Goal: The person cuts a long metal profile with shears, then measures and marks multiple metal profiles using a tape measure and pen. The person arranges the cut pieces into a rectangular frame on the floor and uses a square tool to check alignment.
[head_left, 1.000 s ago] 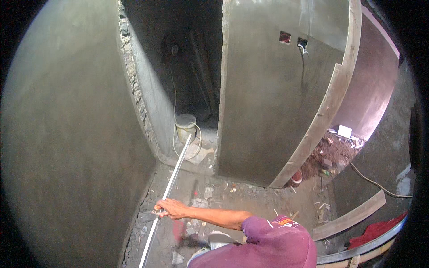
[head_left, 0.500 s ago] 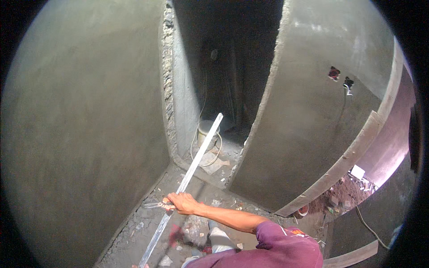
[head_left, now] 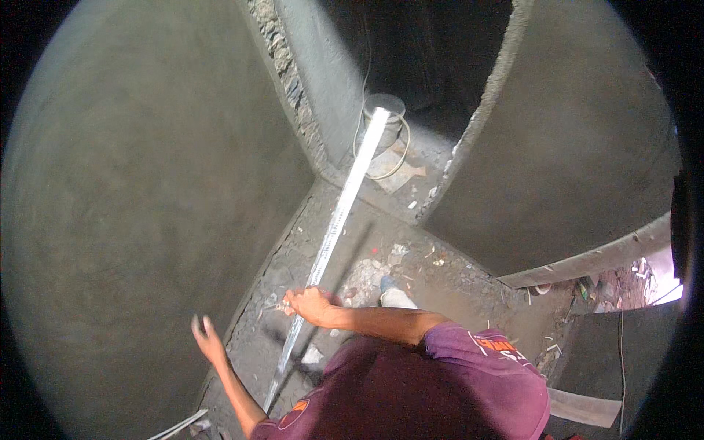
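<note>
My right hand (head_left: 314,305) is closed around a long, narrow, silvery metal profile (head_left: 339,217) near its middle. The profile slants from near my body toward the doorway, its far end lying in front of the bucket in view. Beside the right fingers, a small metallic tool (head_left: 276,306) sticks out to the left; blur hides its exact kind, and it looks held in the same hand. My left hand (head_left: 208,339) is raised by the left wall, fingers apart, touching nothing that I can see.
Grey plastered walls stand at left (head_left: 154,183) and right (head_left: 579,161), with a rough-edged doorway between them. A bucket (head_left: 392,136) with a looped pale cable (head_left: 408,152) stands in the doorway. Rubble (head_left: 367,279) litters the floor. A curved board (head_left: 583,408) lies at lower right.
My left hand has come up from the lower edge, off the near end of the profile, and opened. The view has tilted down; the right hand keeps its grip on the profile.
</note>
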Demonstrator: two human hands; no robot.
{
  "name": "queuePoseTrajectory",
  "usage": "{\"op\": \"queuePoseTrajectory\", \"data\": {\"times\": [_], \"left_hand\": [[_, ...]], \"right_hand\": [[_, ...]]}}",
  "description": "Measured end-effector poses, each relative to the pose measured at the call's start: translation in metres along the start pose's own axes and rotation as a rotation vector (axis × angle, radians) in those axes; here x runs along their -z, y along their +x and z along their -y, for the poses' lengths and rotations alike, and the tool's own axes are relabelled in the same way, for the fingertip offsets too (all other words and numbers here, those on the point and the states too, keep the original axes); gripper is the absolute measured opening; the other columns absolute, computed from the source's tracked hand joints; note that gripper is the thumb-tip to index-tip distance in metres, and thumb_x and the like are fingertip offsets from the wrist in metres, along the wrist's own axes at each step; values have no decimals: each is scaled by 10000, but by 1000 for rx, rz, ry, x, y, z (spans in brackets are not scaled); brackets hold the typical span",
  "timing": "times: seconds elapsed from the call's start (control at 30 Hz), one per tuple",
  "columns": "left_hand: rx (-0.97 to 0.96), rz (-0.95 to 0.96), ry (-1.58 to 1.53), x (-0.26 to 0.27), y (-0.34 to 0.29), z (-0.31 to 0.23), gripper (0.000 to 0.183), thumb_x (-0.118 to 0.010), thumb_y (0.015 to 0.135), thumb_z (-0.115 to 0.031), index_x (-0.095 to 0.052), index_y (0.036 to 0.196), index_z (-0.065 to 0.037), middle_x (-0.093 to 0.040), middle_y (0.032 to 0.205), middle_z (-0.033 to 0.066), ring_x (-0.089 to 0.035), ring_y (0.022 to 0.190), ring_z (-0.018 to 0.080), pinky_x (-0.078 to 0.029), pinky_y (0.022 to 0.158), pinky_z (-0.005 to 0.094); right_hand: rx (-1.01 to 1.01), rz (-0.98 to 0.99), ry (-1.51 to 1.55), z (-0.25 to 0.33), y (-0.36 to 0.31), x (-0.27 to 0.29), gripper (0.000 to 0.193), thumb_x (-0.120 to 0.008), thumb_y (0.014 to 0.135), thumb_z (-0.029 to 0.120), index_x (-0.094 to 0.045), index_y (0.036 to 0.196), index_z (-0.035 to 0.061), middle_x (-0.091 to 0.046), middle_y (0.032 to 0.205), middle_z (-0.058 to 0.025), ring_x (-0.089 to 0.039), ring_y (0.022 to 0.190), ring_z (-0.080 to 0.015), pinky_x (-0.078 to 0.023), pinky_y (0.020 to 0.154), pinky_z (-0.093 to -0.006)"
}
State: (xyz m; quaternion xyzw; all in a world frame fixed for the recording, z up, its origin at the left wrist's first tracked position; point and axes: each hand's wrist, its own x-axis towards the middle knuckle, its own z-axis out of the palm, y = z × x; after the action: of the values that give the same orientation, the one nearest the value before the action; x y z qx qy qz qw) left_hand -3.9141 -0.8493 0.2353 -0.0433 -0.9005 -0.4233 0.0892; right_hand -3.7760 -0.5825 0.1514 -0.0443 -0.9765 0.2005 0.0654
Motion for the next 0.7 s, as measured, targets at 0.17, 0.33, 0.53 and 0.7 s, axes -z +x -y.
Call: {"op": "queuePoseTrajectory", "data": {"times": [0.17, 0.33, 0.53, 0.7], "left_hand": [[-541, 579, 64, -159, 17, -272, 883, -809, 796, -379, -395, 1483, -9, -421, 1504, 256, -415, 1400, 374, -340, 1148, 449], [-487, 635, -69, -293, -1, -287, 611, -660, 950, -275, -339, 1420, -52, -545, 1297, 261, -556, 1221, 415, -447, 993, 461], [-415, 795, -173, -276, 92, -265, 335, -501, 1031, -314, -486, 1291, -103, -612, 888, 96, -624, 834, 220, -494, 772, 375], [-284, 782, -342, -230, 144, -262, 354, -448, 1045, -413, -576, 1100, -88, -485, 735, -26, -459, 596, 76, -380, 521, 257]], "right_hand": [[74, 228, -22, 27, 42, -15, 391, -583, 941, 397, -605, 1132, 57, -710, 866, -79, -721, 823, -241, -553, 708, -419], [67, 67, 707, 2, 60, -34, 409, -497, 954, 318, -560, 1285, 85, -608, 1185, -155, -553, 1132, -338, -396, 992, -480], [266, 242, 460, -66, -25, 64, 328, -610, 925, 315, -698, 1160, 105, -690, 1105, -148, -637, 1081, -312, -497, 880, -448], [-562, 489, 710, -148, -27, 153, 441, -663, 933, 328, -626, 1298, 82, -672, 1227, -186, -633, 1146, -375, -450, 1020, -452]]}}
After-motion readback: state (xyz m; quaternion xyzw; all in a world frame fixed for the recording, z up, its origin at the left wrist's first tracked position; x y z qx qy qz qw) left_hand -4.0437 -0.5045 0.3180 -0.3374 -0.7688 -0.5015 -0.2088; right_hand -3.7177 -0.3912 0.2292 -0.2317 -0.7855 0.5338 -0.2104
